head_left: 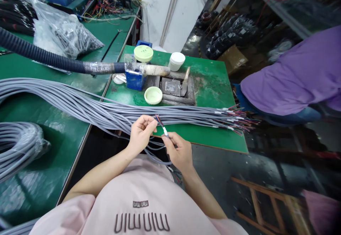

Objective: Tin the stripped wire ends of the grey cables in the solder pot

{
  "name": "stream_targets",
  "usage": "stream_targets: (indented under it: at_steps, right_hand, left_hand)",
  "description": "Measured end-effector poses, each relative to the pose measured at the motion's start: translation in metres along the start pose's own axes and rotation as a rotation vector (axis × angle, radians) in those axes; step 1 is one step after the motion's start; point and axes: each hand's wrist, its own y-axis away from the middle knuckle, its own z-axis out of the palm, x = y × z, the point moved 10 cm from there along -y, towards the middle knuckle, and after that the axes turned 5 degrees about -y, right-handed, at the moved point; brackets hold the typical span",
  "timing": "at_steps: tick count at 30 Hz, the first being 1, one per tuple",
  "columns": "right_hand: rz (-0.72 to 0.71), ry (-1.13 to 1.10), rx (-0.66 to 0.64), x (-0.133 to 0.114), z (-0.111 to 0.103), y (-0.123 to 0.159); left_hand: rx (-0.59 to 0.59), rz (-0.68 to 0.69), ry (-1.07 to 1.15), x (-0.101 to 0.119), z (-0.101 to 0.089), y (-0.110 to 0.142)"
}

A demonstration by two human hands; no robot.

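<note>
In my right hand (181, 153) I hold one grey cable (167, 135), thumb and forefinger pinching it just below its white collar (165, 131); my left hand (141, 135) has thumb and forefinger pressed together on the coloured wires (159, 119) that fan out of that collar. The cable end is right in front of me, over the near edge of the green surface (213, 85); its long axis slants from the right fingers at about 5 o'clock up to the wire tips at about 11; the left hand is the nearer one to those tips, the right to the grey jacket.

Just beyond my hands a bundle of grey cables (191, 116) runs from 9 to 3 o'clock, its stripped ends (237, 119) at 3; a coil of cable (21, 149) sits towards 9; an open green dish (153, 95) is at 12, a metal plate (171, 86) and a scraper (185, 83) near 1; a black hose (61, 62) comes in from 10.

Counted: two hands, one cable end held, one coil, one dish, one scraper, one hose; the strands in my fingers and the cables in the bundle overlap too much to count.
</note>
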Motion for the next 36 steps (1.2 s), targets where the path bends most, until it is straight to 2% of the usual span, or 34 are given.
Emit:
stream_targets:
  at_steps: [3, 8, 11, 13, 15, 18, 19, 21, 23, 24, 26, 29, 30, 32, 36]
  right_hand:
    - [0.021, -0.019, 0.017, 0.002, -0.001, 0.000]
    - [0.018, -0.036, 0.006, 0.001, 0.002, -0.001]
    - [0.024, -0.052, 0.009, 0.002, 0.001, -0.001]
    - [0.030, -0.055, 0.002, 0.002, 0.002, -0.003]
    - [0.030, -0.049, -0.021, 0.001, 0.004, -0.004]
    - [-0.009, -0.017, -0.059, -0.007, 0.010, -0.005]
    - [-0.027, -0.001, -0.060, -0.009, 0.011, -0.006]
    - [-0.051, 0.029, -0.060, -0.013, 0.012, -0.006]
    - [-0.047, 0.039, -0.065, -0.013, 0.012, -0.007]
    - [-0.038, 0.034, -0.072, -0.012, 0.013, -0.007]
    - [-0.013, 0.000, -0.083, -0.009, 0.012, -0.008]
    - [0.030, -0.061, -0.073, -0.003, 0.010, -0.008]
    - [0.041, -0.074, -0.067, -0.001, 0.010, -0.009]
    - [0.052, -0.092, -0.064, 0.001, 0.010, -0.009]
    - [0.039, -0.106, -0.082, 0.000, 0.013, -0.010]
  left_hand:
    - [-0.011, -0.052, 0.047, -0.016, -0.001, 0.001]
    - [-0.040, -0.231, 0.165, -0.048, 0.006, 0.003]
    - [-0.015, -0.171, 0.131, -0.043, 0.001, 0.004]
    - [0.003, -0.024, 0.016, -0.024, -0.005, 0.004]
    - [-0.022, 0.238, -0.194, 0.011, -0.004, 0.005]
    - [-0.124, 0.708, -0.633, 0.064, 0.020, 0.015]
    - [-0.136, 0.812, -0.786, 0.074, 0.028, 0.015]
    - [-0.117, 0.896, -1.033, 0.083, 0.036, 0.009]
    - [-0.109, 0.888, -1.123, 0.086, 0.037, 0.000]
    - [-0.117, 0.870, -1.095, 0.086, 0.035, -0.002]
    - [-0.088, 0.816, -0.915, 0.088, 0.022, -0.003]
    - [0.092, 0.698, -0.532, 0.083, -0.016, 0.002]
    - [0.134, 0.640, -0.432, 0.076, -0.025, 0.004]
    - [0.126, 0.492, -0.308, 0.057, -0.032, 0.005]
    - [0.035, 0.213, -0.220, 0.021, -0.022, 0.002]
